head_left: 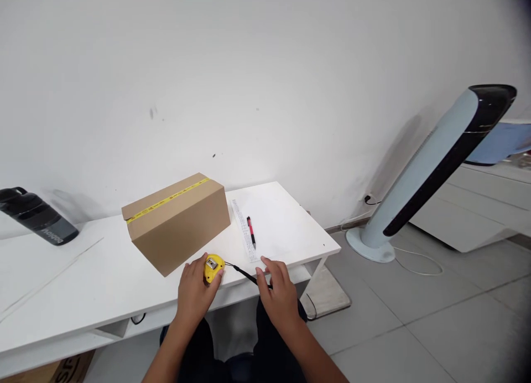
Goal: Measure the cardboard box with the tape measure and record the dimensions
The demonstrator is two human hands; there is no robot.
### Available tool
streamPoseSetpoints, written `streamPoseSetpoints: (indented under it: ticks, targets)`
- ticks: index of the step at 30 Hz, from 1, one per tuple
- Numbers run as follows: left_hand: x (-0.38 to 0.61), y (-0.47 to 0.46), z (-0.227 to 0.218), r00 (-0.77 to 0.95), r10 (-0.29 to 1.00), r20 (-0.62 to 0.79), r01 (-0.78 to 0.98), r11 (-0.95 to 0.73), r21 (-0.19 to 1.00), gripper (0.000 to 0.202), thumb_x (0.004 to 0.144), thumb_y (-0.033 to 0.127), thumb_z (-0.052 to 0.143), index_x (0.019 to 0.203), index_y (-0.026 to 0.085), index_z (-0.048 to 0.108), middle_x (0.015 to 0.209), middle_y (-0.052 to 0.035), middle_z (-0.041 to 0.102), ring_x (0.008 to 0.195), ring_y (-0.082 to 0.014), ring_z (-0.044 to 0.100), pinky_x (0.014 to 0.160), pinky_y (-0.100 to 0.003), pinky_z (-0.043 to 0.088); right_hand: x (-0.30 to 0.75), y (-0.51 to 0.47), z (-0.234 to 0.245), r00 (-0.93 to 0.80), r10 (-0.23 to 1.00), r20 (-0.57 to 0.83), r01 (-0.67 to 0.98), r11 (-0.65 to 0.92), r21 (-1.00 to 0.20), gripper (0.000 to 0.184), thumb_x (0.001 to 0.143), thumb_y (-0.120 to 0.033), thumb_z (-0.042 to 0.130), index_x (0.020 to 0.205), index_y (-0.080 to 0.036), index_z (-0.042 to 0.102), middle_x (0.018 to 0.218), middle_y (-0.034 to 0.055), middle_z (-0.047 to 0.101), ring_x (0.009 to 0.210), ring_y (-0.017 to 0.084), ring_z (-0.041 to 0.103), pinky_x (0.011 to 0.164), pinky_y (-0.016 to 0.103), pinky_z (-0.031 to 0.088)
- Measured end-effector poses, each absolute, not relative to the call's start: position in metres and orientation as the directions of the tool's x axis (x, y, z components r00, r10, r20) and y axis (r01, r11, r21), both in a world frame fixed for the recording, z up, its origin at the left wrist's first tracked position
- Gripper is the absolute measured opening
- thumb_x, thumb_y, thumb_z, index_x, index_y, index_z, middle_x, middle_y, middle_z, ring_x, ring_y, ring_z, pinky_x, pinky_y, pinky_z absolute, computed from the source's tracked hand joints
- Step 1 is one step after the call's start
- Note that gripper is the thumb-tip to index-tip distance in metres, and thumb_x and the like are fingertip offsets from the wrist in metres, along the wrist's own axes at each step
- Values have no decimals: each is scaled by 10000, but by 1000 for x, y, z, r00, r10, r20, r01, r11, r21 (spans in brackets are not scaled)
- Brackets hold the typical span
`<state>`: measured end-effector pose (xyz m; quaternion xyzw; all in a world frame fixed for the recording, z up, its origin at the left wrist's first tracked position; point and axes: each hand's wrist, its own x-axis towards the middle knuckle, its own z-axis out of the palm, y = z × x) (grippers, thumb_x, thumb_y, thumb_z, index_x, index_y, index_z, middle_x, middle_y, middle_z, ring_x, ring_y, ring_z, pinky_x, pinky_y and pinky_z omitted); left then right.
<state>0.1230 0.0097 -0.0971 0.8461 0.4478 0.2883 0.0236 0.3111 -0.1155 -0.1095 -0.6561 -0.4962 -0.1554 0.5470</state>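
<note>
A yellow tape measure (213,268) lies on the white table (83,283) near its front edge. My left hand (194,291) rests beside it, fingers curled against its case. The tape measure's black wrist strap (243,273) trails right to my right hand (279,294), whose fingers lie spread on the table edge over the strap's end. Just behind stands a closed cardboard box (177,220) with a yellow measuring tape strip along its top seam. A red and black pen (251,231) lies on a narrow printed paper slip (244,231) to the box's right.
A dark water bottle (37,217) lies at the table's far left by the white wall. A tilted tower fan (423,172) stands on the tiled floor at right, its cable beside it. White cabinets (477,206) are further right. A cardboard box shows under the table (62,369).
</note>
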Motion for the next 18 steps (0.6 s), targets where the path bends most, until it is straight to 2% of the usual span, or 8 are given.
streamPoseSetpoints:
  ticks: [4, 7, 11, 14, 16, 18]
  targets:
    - [122, 14, -103, 417, 762, 495, 740, -601, 301, 554, 908, 549, 512, 1268, 141, 617, 1294, -140, 684, 1293, -344, 569, 1100, -521, 433, 314, -102, -110, 377, 522, 765, 865, 96, -492, 269, 1032, -293, 458, 1186, -156, 631, 933, 106, 695, 757, 209, 720, 554, 277, 562]
    - [118, 20, -111, 398, 742, 540, 748, -603, 276, 546, 907, 569, 486, 1238, 159, 630, 1264, -130, 698, 1274, -357, 575, 1068, -521, 451, 320, -84, -106, 299, 603, 740, 881, 124, -457, 289, 1027, -276, 435, 1201, -148, 627, 936, 110, 701, 789, 227, 721, 641, 313, 590]
    - [120, 26, -123, 285, 729, 622, 824, -518, 231, 643, 914, 615, 418, 1253, 103, 608, 1225, -190, 698, 1267, -413, 556, 1038, -568, 446, 322, -57, -95, 29, 799, 601, 908, 231, -350, 311, 1001, -252, 472, 1259, -152, 613, 1007, 114, 729, 830, 231, 724, 691, 325, 581]
    - [127, 16, -123, 180, 717, 673, 876, -428, 221, 650, 950, 558, 391, 1310, 43, 559, 1213, -240, 680, 1292, -438, 525, 1062, -603, 406, 317, -50, -88, -153, 836, 527, 900, 338, -274, 248, 962, -280, 570, 1169, -199, 680, 972, 80, 756, 842, 246, 718, 738, 348, 562]
    - [131, 6, -119, 115, 703, 702, 887, -391, 246, 600, 969, 493, 406, 1366, 56, 510, 1275, -241, 644, 1358, -430, 469, 1086, -606, 386, 319, -49, -82, -140, 857, 496, 902, 317, -294, 228, 949, -299, 603, 1142, -224, 698, 1019, 70, 761, 950, 254, 706, 843, 366, 534]
    - [135, -6, -116, 74, 679, 731, 880, -390, 273, 556, 973, 441, 437, 1404, 90, 470, 1396, -244, 555, 1443, -423, 366, 1101, -614, 373, 330, -48, -75, -11, 895, 446, 919, 185, -349, 291, 980, -303, 555, 1241, -224, 658, 1100, 79, 752, 1048, 247, 684, 926, 367, 493]
